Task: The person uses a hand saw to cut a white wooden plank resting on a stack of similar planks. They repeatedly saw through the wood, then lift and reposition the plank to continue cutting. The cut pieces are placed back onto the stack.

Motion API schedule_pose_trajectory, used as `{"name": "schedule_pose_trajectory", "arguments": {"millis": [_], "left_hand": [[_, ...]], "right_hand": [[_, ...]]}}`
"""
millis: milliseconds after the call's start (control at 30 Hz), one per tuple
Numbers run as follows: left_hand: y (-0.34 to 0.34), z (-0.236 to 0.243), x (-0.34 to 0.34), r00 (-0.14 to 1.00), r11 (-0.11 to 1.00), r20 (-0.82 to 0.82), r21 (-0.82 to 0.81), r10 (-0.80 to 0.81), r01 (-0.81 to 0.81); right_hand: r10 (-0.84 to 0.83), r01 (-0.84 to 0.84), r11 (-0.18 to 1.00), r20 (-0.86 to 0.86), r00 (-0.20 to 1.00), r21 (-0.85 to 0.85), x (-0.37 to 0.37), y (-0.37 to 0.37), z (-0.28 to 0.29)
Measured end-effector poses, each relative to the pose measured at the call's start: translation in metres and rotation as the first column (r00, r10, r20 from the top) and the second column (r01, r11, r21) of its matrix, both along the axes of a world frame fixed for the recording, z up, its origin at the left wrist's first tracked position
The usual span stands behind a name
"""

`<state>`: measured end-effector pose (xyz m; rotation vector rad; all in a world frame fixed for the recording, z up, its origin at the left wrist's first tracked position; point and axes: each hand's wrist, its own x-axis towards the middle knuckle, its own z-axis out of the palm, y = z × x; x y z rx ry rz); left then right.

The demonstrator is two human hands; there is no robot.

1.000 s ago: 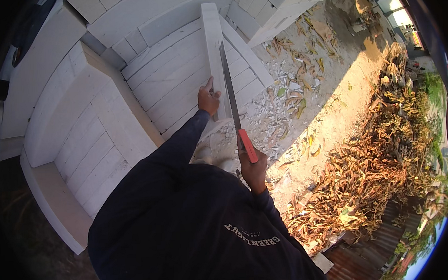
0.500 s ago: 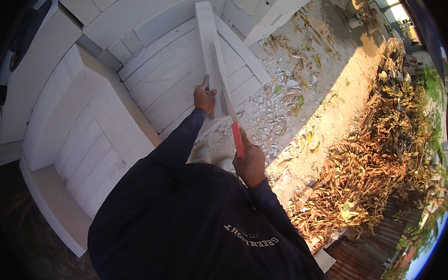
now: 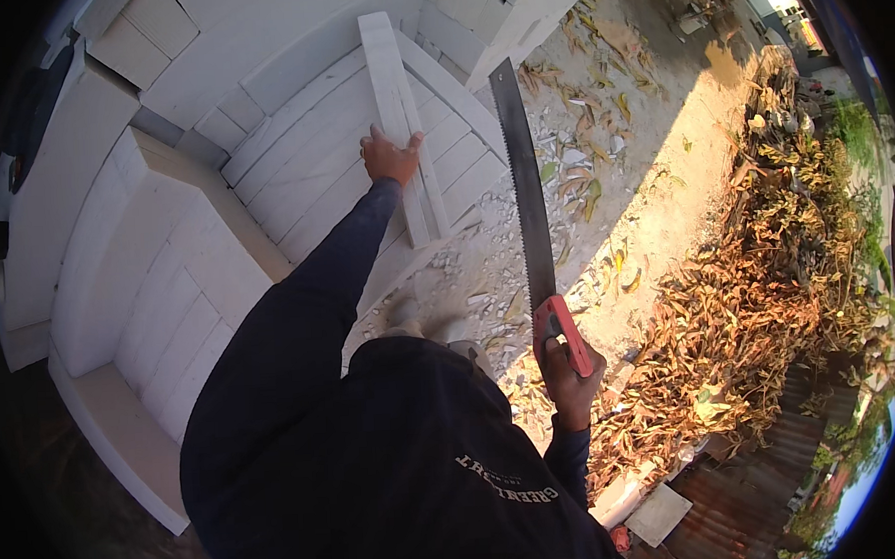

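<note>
A long, narrow white block, with a cut line along its lower part, lies on a stack of white blocks. My left hand grips the long block around its middle, fingers curled on it. My right hand holds a hand saw by its red handle. The saw's dark toothed blade points away from me, out of the block and just to the right of the stack.
More white blocks are stacked at the left and back. The sandy ground carries white chips and leaves. At the right are a heap of dry leaves and rusty corrugated sheet. My shoes show below the blocks.
The saw has come away from the block and moved right, its blade turned flat toward me. My left hand has shifted up and left, with the long block moved slightly left.
</note>
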<state>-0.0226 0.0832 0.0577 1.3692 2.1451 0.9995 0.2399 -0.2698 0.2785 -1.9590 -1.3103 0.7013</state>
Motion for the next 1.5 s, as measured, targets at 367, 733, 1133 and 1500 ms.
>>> {"name": "schedule_pose_trajectory", "arguments": {"millis": [367,733,1133,1500], "left_hand": [[0.116,0.032,0.011,0.992,0.891,-0.053,-0.435,0.119,-0.13],[0.124,0.051,0.035,0.949,0.852,-0.196,-0.422,0.247,-0.309],[0.117,0.049,0.002,0.995,0.916,-0.054,-0.389,0.088,-0.102],[0.071,0.086,-0.017,0.742,0.732,-0.285,-0.562,-0.607,0.384]], "right_hand": [[-0.639,0.66,0.719,0.164,0.751,-0.219,0.096,-0.202,-0.19],[-0.926,0.748,0.142,0.18,0.332,-0.649,0.173,-0.326,-0.371],[-0.804,0.69,0.57,-0.131,0.579,-0.445,0.15,-0.184,-0.251],[-0.864,0.701,0.5,-0.234,0.446,-0.509,0.142,-0.162,-0.222]]}}
